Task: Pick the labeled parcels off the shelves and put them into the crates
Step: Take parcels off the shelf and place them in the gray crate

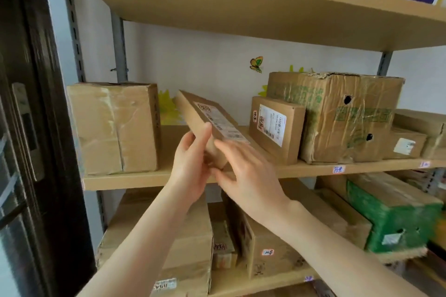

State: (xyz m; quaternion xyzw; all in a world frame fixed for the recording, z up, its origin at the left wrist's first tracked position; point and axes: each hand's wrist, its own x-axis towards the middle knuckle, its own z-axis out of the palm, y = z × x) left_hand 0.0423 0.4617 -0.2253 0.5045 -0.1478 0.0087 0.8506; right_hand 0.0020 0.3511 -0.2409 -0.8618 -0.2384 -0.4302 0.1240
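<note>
Your left hand (pixel 190 166) grips the near end of the flat parcel (pixel 193 113), thumb up on its top face and the other fingers hidden behind it. Your right hand (pixel 248 171) is motion-blurred. Its fingers look stretched out and spread, lying against the parcel's near right corner, not wrapped round it.

The parcel is thin, plain brown cardboard, long and narrow. A white shipping label (pixel 223 126) runs along its top face, with a red-bordered sticker at the far end and barcodes toward the near end. The print is too small to read.

The parcel sits tilted over the middle shelf (pixel 144 179), far end raised toward the wall, near end low in your hands. Whether it touches the shelf I can't tell, because your hands cover that end. It is between the big taped box (pixel 113 128) on the left and the small labelled box (pixel 275 128) on the right, apart from both.

The small box leans against a large crumpled box (pixel 342 113) with green print and round holes. There is a butterfly sticker (pixel 256 64) on the wall behind. On the shelf below are more cartons, one a green box (pixel 395 214).
</note>
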